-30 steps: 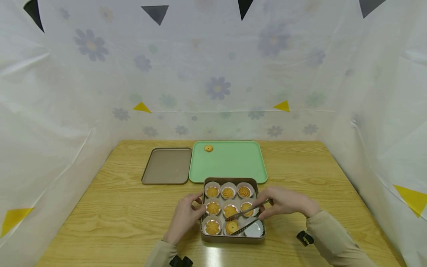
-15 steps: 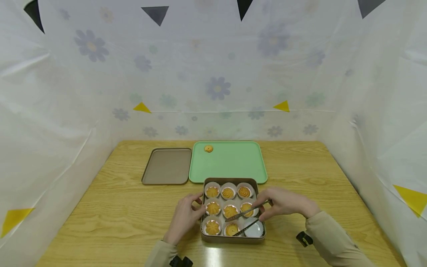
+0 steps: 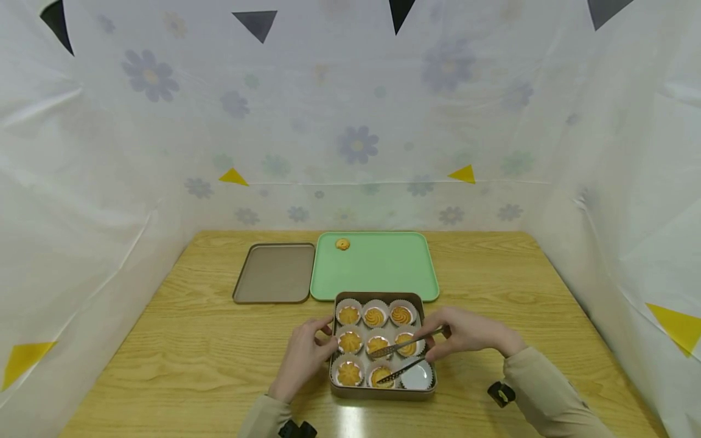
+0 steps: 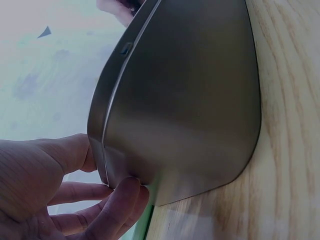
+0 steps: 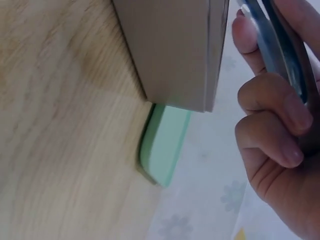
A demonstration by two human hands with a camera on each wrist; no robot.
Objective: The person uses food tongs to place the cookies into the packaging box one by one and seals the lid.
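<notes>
A square brown metal tin [image 3: 383,394] holds rows of pleated white paper cups. Most cups contain a golden piped cookie [image 3: 349,373]; the front right cup [image 3: 417,378] contains none. My left hand [image 3: 306,354] grips the tin's left wall, thumb at the rim and fingers against the outside [image 4: 125,210]. In my right hand [image 3: 465,331] is a pair of metal tongs [image 3: 408,344], their arms apart over the front middle cup. A cookie [image 3: 379,373] lies in that cup, partly behind the lower tong arm. In the right wrist view, curled fingers wrap the tong handle [image 5: 277,45].
Behind the tin lies a green tray [image 3: 383,267] with one cookie [image 3: 342,244] near its back left corner. A flat brown tray or lid [image 3: 276,274] lies left of it. Wood table [image 3: 219,365] surrounds them; white patterned sheeting [image 3: 350,121] stands behind and at both sides.
The cookie between the tong tips has gone down into the front middle cup. The tong tips have shifted slightly up and left, off its sides. My left hand stays put.
</notes>
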